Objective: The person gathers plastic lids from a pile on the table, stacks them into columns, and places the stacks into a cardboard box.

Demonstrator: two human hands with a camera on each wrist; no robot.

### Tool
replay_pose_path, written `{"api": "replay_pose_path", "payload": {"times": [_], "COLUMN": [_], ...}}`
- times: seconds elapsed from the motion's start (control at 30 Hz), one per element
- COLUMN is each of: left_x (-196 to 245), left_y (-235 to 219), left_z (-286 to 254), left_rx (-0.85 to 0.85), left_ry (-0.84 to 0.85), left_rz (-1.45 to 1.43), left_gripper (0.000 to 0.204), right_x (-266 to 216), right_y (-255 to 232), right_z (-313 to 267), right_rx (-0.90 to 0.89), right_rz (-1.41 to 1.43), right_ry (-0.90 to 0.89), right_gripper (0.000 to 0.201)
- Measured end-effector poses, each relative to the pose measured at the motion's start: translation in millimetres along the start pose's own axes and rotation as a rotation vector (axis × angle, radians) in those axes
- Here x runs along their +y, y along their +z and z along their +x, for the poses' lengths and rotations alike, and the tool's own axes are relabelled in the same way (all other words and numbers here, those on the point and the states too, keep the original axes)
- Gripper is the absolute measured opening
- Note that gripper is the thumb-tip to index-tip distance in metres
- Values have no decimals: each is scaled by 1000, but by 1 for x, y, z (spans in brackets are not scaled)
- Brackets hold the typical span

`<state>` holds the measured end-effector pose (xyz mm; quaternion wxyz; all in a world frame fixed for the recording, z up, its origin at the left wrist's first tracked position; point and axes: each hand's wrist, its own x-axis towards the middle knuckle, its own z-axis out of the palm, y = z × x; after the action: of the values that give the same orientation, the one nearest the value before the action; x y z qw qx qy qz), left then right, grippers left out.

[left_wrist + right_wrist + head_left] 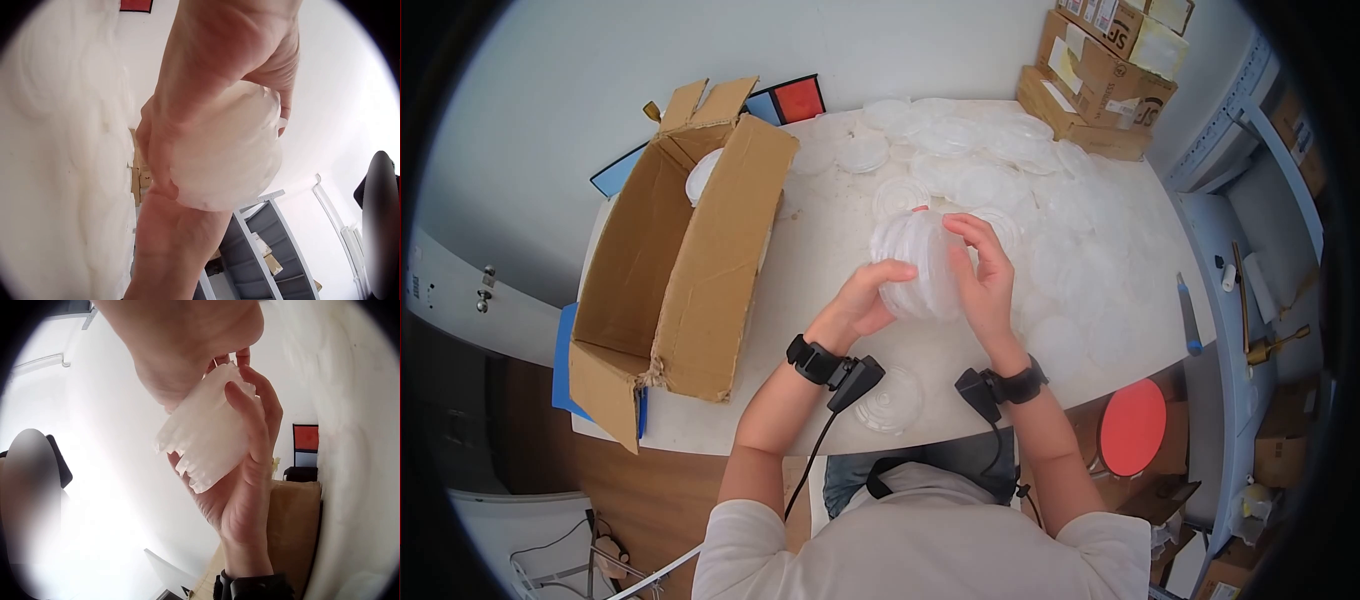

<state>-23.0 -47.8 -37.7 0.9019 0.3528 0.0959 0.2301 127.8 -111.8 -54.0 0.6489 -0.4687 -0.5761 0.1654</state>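
Plastic lid stack (922,275), held on edge above the counter (820,235), between both hands. Gripped at left by the left hand (870,296), with fingers wrapped round and thumb across the near side. Cupped at right by the right hand (988,278), with fingers bent against that end. Surrounded at far and right by loose clear lids (990,183); flanked at left by an open cardboard box (725,265), at far right by stacked cartons (1105,88).
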Motion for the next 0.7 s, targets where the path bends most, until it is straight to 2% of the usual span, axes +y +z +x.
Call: {"api": "replay_pose_path", "payload": {"times": [0.03,0.1,0.23,0.3,0.43,0.53,0.63,0.7], "left_x": [1,4,9,13,14,9,9,9], "left_y": [1,2,5,11,14,6,8,6], "left_z": [0,0,-1,-3,-2,1,1,0], "left_rx": [0,107,153,82,99,47,72,80], "left_ry": [0,29,94,89,92,101,123,93], "left_rz": [0,20,129,57,159,167,172,164], "left_gripper": [68,68,67,72,76,78,77,77], "right_x": [-4,-15,-12,-14,-14,-16,-14,-6], "right_y": [0,1,4,2,0,2,4,4], "right_z": [1,4,1,1,-1,-2,-2,-2], "right_rx": [0,-156,-201,-154,-179,-127,-29,55], "right_rz": [0,-1,-22,401,424,373,292,239], "right_ry": [0,-89,-34,144,188,170,83,-24], "right_gripper": [34,49,64,72,78,79,80,72]}}
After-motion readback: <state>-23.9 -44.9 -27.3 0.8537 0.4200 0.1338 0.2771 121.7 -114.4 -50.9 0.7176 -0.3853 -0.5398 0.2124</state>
